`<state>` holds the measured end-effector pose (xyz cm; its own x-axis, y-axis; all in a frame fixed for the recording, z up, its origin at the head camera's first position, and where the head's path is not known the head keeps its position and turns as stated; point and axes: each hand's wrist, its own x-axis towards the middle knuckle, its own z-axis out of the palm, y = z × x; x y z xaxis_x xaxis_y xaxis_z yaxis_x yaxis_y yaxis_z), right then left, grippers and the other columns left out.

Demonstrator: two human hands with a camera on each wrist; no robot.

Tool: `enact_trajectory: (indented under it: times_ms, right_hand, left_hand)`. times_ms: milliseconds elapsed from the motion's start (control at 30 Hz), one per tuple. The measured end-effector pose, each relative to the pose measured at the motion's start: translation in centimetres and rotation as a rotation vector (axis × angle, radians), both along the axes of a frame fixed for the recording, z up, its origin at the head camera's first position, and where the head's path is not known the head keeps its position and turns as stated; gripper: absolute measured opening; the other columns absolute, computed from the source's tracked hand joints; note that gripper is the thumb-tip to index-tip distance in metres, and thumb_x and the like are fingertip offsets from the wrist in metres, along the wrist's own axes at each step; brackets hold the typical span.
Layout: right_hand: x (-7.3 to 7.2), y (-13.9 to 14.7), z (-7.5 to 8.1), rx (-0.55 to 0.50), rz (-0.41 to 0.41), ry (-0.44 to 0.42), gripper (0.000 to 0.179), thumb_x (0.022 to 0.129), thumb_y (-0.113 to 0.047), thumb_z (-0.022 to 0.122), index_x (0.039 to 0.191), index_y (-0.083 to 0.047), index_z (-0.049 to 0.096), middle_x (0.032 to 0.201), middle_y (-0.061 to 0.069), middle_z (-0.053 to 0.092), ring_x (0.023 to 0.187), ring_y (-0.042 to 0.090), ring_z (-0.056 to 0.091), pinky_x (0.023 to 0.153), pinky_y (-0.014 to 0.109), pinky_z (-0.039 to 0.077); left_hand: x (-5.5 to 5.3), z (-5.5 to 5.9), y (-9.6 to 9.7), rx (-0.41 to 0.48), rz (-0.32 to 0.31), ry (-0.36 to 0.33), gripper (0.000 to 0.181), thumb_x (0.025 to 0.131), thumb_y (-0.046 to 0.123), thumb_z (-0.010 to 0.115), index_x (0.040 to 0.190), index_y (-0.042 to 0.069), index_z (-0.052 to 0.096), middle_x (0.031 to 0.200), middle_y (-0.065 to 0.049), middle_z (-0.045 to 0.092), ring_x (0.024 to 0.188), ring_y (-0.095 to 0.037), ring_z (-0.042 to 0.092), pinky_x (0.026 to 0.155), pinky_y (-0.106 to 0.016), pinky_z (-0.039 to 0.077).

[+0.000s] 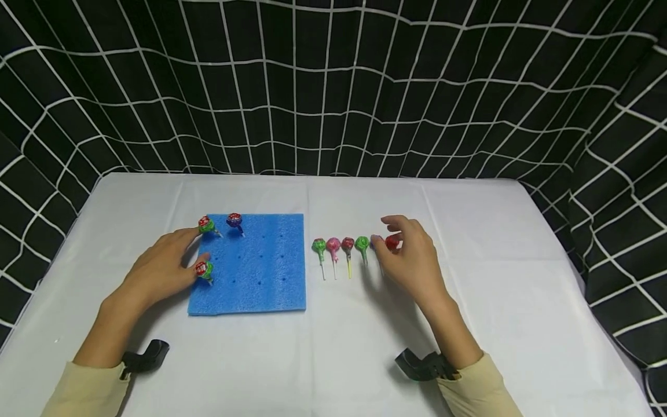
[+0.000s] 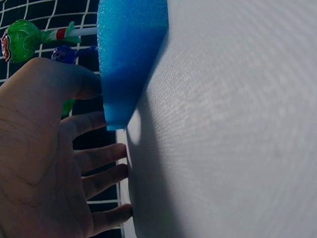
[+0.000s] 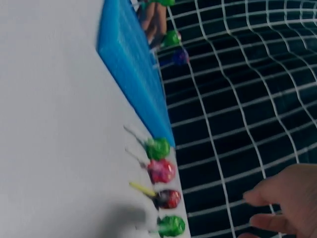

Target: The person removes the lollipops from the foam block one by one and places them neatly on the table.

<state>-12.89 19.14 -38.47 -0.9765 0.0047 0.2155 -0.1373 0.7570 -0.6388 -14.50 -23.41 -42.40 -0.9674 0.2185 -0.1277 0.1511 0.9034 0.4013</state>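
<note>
A blue foam board [image 1: 255, 266] with small holes lies left of centre. Three lollipops stand in it: a red-and-green one [image 1: 206, 224] at the far left corner, a dark purple one [image 1: 235, 220] beside that, and another red-and-green one [image 1: 202, 270] nearer. My left hand [image 1: 158, 266] rests at the board's left edge, fingers extended, its thumb [image 2: 81, 82] beside the foam. My right hand [image 1: 413, 260] hovers over the right end of a lollipop row, thumb and fingers apart. A purple lollipop [image 1: 376, 238] and a red lollipop [image 1: 392, 242] there are partly hidden by it.
Left of my right hand lie a green lollipop [image 1: 319, 245], a pink one [image 1: 333, 244], a dark red one [image 1: 347, 244] and a second green one [image 1: 362, 243], sticks toward me. White cloth [image 1: 333, 359] covers the table. A black curtain with a white grid [image 1: 323, 87] hangs behind.
</note>
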Motion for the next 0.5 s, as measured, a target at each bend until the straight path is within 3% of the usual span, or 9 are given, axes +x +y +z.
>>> enact_trajectory:
  times_ms: [133, 500]
  right_hand:
    - [-0.4, -1.9, 0.0, -0.044, 0.072, 0.023, 0.037, 0.096, -0.016, 0.074, 0.130, -0.003, 0.068, 0.120, 0.022, 0.070, 0.103, 0.038, 0.073, 0.089, 0.050, 0.058]
    - [-1.5, -8.4, -0.4, -0.141, 0.250, -0.015, 0.040, 0.097, -0.015, 0.074, 0.133, -0.001, 0.065, 0.124, 0.023, 0.068, 0.113, 0.037, 0.073, 0.094, 0.048, 0.065]
  left_hand:
    - [0.3, -0.3, -0.1, 0.016, 0.002, 0.000, 0.068, 0.105, 0.034, 0.057, 0.161, 0.001, 0.039, 0.165, -0.028, 0.041, 0.155, -0.053, 0.033, 0.123, -0.074, 0.029]
    - [0.1, 0.0, -0.2, 0.010, -0.001, 0.018, 0.067, 0.105, 0.035, 0.057, 0.160, 0.001, 0.041, 0.164, -0.028, 0.042, 0.154, -0.052, 0.035, 0.123, -0.074, 0.030]
